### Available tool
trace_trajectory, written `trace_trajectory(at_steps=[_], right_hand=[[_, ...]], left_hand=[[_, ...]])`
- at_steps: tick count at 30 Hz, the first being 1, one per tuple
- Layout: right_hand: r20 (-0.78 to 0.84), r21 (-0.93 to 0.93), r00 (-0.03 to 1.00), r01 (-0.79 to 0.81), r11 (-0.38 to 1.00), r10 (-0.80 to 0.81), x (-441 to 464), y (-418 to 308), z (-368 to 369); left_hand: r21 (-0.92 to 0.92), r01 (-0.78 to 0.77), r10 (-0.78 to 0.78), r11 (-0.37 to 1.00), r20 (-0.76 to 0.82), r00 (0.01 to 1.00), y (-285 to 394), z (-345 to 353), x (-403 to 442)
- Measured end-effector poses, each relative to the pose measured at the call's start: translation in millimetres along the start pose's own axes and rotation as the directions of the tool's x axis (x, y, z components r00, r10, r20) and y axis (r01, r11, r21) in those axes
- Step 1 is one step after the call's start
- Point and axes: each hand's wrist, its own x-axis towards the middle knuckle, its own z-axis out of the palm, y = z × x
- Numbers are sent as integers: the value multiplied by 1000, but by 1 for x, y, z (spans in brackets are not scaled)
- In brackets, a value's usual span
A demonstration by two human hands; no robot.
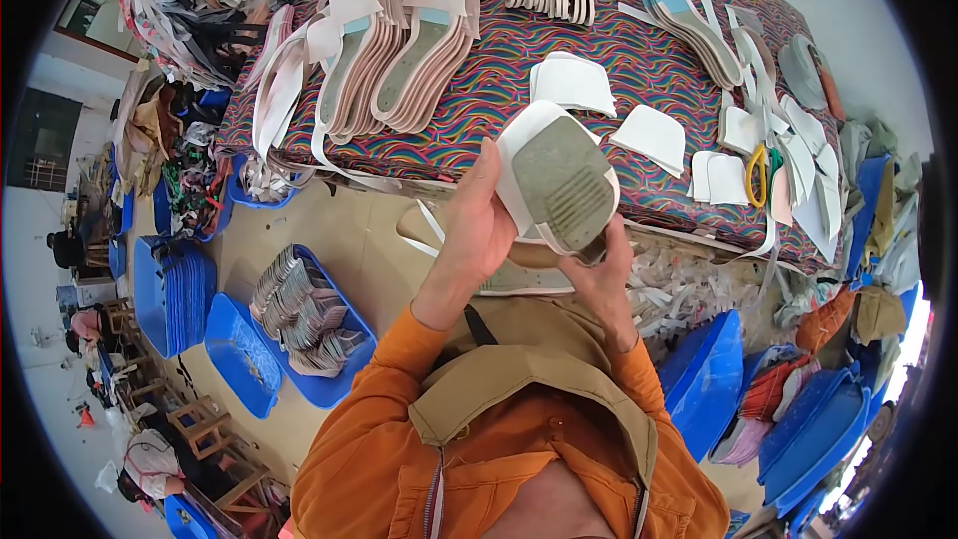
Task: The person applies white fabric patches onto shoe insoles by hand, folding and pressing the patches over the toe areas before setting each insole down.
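My left hand (pixel 477 218) grips the left edge of a shoe insole piece (pixel 566 183), grey-green with ridges and bordered by white material. On its lower right edge my right hand (pixel 602 268) has its fingers closed. The piece is held up in front of the near edge of the patterned table (pixel 479 90). Just beyond it lie a stack of white curved pieces (pixel 572 85) and a single white piece (pixel 650 139). Below the hands, another sole-shaped piece (pixel 524 279) shows in part.
Stacked insoles (pixel 424 60) stand at the table's back left, more (pixel 689 25) at the right. Yellow-handled scissors (pixel 757 176) lie among white pieces. Blue bins (pixel 239 354) are on the floor both sides. A person (pixel 152 464) is at the lower left.
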Motion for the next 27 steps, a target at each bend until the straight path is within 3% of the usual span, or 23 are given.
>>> trace_trajectory(at_steps=[3, 11, 22, 25, 27], right_hand=[[-42, -71, 993, 107, 992, -110, 1, 2, 5], [-10, -72, 991, 131, 989, -132, 1, 9, 6], [4, -64, 998, 68, 996, -68, 0, 9, 5], [-17, -88, 998, 53, 995, -55, 0, 11, 6], [-48, -113, 998, 37, 993, -43, 2, 13, 6]], left_hand=[[3, -3, 3, 1000, 23, 1000, -1, 0, -2], [40, -8, 7, 999, 38, 999, -3, -2, -6], [-54, 37, -34, 998, 64, 997, -6, -7, -6], [-184, 103, -78, 978, 139, 987, -5, -10, -5], [-164, 123, -89, 979, 198, 976, -7, -16, -4]])
